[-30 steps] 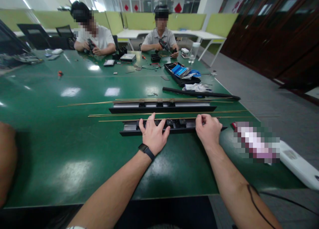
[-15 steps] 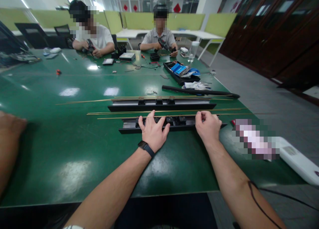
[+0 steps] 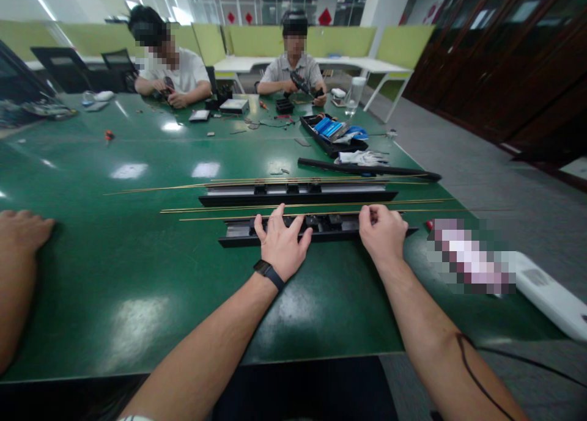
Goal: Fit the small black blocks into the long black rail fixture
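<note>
While the left hand [image 3: 283,241] splays (palm down) over the nearer rail [image 3: 337,236], the right hand [image 3: 383,230] curls, pinching a rod [image 3: 229,217].

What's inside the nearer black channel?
Inside the nearer black channel, a silvery surface shows at its left end, and dark blocks sit right of the left hand. Whatever lies behind that hand and the right hand is hidden.

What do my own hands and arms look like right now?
Your left hand and right hand are ungloved. Your bare left forearm wears a black wristband with a dark rectangular face; a thin black cable crosses your bare right forearm.
</note>
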The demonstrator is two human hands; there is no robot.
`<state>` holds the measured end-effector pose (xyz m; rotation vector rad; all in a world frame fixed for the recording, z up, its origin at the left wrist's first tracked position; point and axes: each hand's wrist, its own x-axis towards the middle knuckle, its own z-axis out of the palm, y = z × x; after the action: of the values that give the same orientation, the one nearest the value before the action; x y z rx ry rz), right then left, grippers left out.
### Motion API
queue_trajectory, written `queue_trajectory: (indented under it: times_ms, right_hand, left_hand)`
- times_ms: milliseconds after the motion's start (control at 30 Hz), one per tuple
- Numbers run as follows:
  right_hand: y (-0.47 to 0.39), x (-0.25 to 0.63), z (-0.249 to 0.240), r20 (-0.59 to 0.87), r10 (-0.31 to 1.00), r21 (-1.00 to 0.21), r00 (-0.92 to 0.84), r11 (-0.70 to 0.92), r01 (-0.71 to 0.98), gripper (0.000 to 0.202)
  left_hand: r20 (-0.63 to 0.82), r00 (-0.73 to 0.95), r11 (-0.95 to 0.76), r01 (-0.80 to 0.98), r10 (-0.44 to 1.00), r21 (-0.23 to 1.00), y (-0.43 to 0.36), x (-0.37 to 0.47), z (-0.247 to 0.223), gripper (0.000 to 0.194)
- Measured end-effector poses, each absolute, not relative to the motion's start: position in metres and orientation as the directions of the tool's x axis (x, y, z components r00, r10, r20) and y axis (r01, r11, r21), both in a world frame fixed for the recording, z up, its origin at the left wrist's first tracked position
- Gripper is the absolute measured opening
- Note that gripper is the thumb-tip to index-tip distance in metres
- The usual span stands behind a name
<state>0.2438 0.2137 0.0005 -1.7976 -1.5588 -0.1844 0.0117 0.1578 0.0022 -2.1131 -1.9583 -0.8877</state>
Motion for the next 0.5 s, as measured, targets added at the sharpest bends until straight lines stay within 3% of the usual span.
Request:
queue_trajectory:
  times_ms: [500]
  right_hand:
    - [0.2093, 0.2371, -0.0001, 0.549, 0.827, -0.392, 0.125, 0.123, 0.912, 0.030]
  left_hand:
    - [0.490, -0.018, -0.148, 0.943, 0.871, 0.298, 0.1578, 0.0124, 0.0031, 0.038]
